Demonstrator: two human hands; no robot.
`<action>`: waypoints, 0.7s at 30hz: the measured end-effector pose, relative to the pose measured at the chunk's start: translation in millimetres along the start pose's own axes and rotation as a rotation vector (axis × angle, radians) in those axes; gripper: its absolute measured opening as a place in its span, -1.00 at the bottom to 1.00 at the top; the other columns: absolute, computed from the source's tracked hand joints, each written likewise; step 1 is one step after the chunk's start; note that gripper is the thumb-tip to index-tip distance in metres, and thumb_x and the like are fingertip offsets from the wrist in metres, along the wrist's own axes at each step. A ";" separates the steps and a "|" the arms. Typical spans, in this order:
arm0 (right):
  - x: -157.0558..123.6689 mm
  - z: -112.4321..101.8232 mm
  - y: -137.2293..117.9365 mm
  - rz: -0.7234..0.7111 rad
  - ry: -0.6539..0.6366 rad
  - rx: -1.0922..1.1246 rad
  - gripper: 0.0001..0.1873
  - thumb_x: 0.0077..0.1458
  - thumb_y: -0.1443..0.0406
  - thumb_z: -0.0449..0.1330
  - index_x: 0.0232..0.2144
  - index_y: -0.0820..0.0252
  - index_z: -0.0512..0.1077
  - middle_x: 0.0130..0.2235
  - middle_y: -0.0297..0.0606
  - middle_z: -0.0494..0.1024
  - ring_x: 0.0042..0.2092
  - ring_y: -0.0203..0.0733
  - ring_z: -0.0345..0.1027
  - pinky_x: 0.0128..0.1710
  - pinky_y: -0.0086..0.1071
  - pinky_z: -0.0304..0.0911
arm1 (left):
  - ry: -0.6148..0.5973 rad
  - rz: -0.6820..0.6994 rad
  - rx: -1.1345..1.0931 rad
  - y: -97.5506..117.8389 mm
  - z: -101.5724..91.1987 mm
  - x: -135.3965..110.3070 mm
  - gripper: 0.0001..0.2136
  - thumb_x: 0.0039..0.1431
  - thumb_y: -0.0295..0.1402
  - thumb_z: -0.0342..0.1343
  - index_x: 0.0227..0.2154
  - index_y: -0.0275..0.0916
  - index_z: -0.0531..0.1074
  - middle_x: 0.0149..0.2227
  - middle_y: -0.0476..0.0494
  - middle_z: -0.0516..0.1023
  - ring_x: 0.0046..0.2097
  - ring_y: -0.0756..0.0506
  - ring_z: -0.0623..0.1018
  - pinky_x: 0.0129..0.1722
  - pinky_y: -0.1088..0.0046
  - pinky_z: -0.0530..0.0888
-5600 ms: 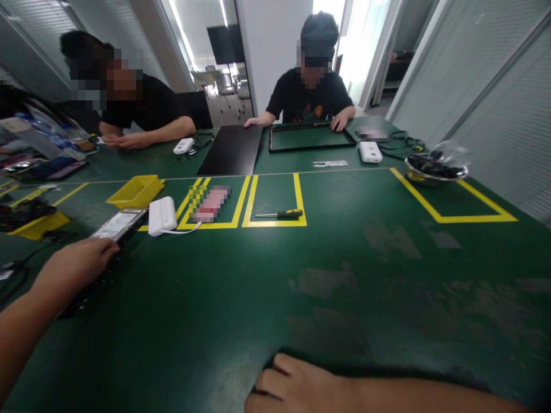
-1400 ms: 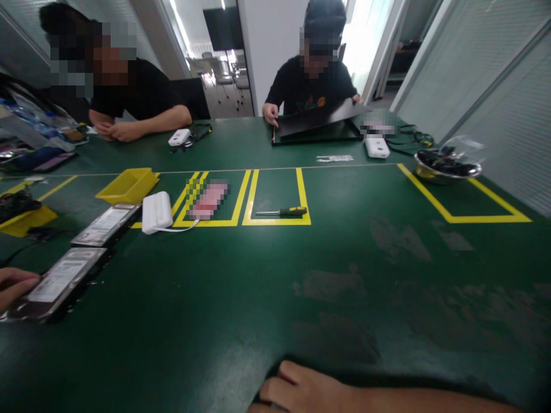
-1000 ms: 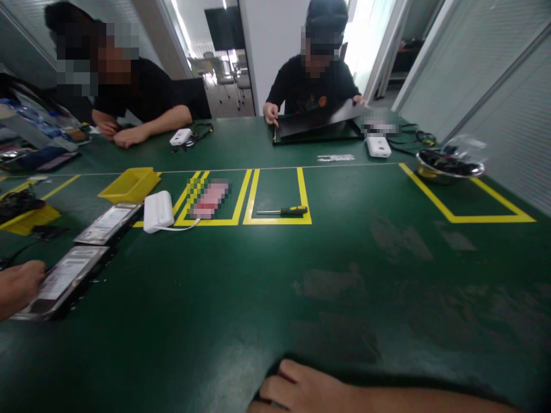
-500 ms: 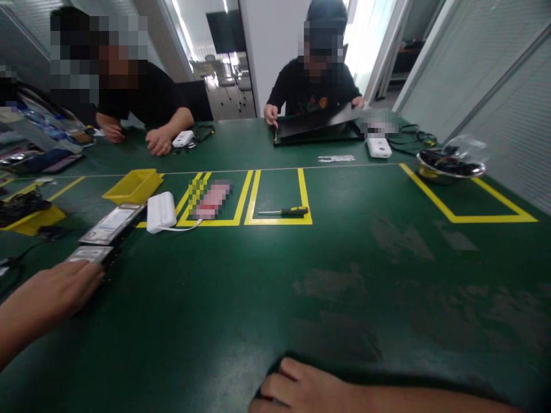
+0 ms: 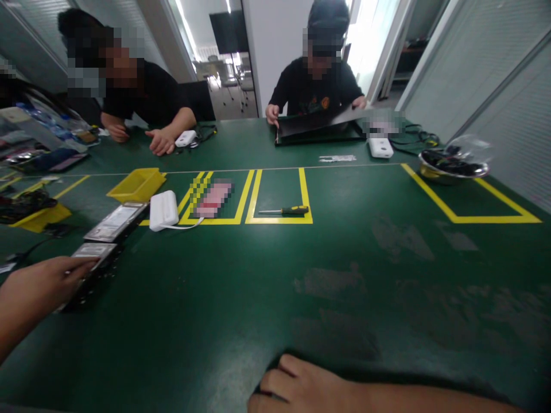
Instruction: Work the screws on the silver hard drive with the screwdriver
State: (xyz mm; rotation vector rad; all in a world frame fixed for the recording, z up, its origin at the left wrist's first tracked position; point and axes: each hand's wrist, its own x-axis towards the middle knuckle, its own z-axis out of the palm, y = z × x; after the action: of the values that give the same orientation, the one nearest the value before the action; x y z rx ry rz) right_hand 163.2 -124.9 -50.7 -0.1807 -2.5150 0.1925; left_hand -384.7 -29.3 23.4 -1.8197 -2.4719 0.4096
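Observation:
At the left, my left hand (image 5: 47,287) lies over the nearer hard drive (image 5: 97,250), its index finger stretched across the top and the other fingers partly bent. It does not look closed round the drive. This drive has a silver label face and dark edges, and my hand covers part of it. A second hard drive (image 5: 116,222) lies just beyond, end to end with the first. My right hand (image 5: 305,384) rests on the green table (image 5: 206,321) at the bottom edge, fingers curled in, with nothing visible in them.
Beyond the drives stand a yellow bin (image 5: 136,184) and a white power bank (image 5: 163,210) cabled to a blurred phone (image 5: 214,198). A screwdriver (image 5: 284,210) lies inside yellow tape. A metal bowl (image 5: 451,169) sits far right. Two people sit opposite, one holding a dark panel (image 5: 318,125).
My left hand has drawn back slightly to the left, uncovering more of the nearer drive, which appears to stay put. My right hand rests as before. The view has shifted a little.

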 end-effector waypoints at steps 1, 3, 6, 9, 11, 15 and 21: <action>-0.6 0.2 0.0 -0.007 -0.044 -0.006 -0.77 0.34 0.25 0.01 -0.25 0.21 0.43 -0.27 -0.41 0.56 -0.31 -0.30 0.27 -0.46 -0.34 0.06 | -0.040 -0.031 0.021 5.0 -4.5 0.8 -0.48 0.27 -0.04 -0.17 0.06 -0.24 0.48 -0.05 -0.30 0.58 -0.24 -0.21 0.52 -0.37 0.47 0.30; -1.5 0.1 -0.2 -0.019 -0.125 -0.021 -0.79 0.33 0.21 0.04 -0.23 0.18 0.42 -0.21 -0.40 0.56 -0.28 -0.31 0.29 -0.44 -0.35 0.07 | -0.091 -0.035 0.057 16.8 -13.8 1.4 -0.47 0.28 -0.05 -0.18 0.09 -0.23 0.46 -0.01 -0.29 0.57 -0.22 -0.20 0.53 -0.36 0.48 0.32; -2.0 -0.6 -0.4 -0.020 -0.152 -0.031 -0.79 0.33 0.20 0.03 -0.22 0.16 0.42 -0.18 -0.39 0.57 -0.27 -0.32 0.29 -0.42 -0.35 0.09 | -0.091 0.004 0.071 30.9 -23.7 2.5 -0.46 0.29 -0.05 -0.19 0.11 -0.26 0.45 0.03 -0.32 0.55 -0.14 -0.23 0.53 -0.32 0.46 0.33; -2.1 -0.9 -0.7 -0.017 -0.152 -0.034 -0.79 0.34 0.21 0.02 -0.23 0.14 0.42 -0.19 -0.40 0.57 -0.27 -0.32 0.29 -0.42 -0.36 0.08 | -0.060 0.019 0.084 37.4 -27.2 5.1 -0.46 0.29 -0.04 -0.18 0.12 -0.25 0.43 0.08 -0.32 0.52 -0.08 -0.26 0.53 -0.27 0.44 0.33; -2.3 -1.0 -0.7 -0.023 -0.168 -0.040 -0.79 0.34 0.20 0.03 -0.23 0.13 0.42 -0.17 -0.40 0.57 -0.26 -0.32 0.29 -0.42 -0.36 0.08 | -0.050 0.014 0.091 39.2 -26.9 5.3 -0.46 0.30 -0.05 -0.18 0.12 -0.26 0.43 0.09 -0.32 0.51 -0.06 -0.26 0.52 -0.26 0.43 0.33; -2.5 -1.0 -0.4 -0.026 -0.160 -0.038 -0.78 0.34 0.20 0.02 -0.24 0.14 0.42 -0.17 -0.40 0.57 -0.27 -0.32 0.28 -0.44 -0.36 0.06 | -0.018 0.001 0.094 38.0 -18.4 -5.1 -0.46 0.34 -0.09 -0.27 0.11 -0.31 0.42 0.08 -0.34 0.50 -0.07 -0.24 0.51 -0.29 0.45 0.33; -1.2 -2.2 -0.9 -0.012 -0.092 -0.009 -0.80 0.33 0.25 0.02 -0.25 0.19 0.42 -0.26 -0.40 0.56 -0.27 -0.30 0.29 -0.42 -0.33 0.06 | 0.099 0.011 0.055 23.1 12.3 -31.7 -0.44 0.35 -0.07 -0.28 0.09 -0.35 0.41 0.07 -0.37 0.48 -0.09 -0.23 0.50 -0.32 0.46 0.30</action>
State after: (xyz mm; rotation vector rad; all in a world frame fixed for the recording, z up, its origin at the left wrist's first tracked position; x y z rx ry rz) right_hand 165.3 -125.8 -49.5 -0.1635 -2.6085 0.1887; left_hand -355.8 -55.2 9.8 -1.7885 -2.3624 0.3748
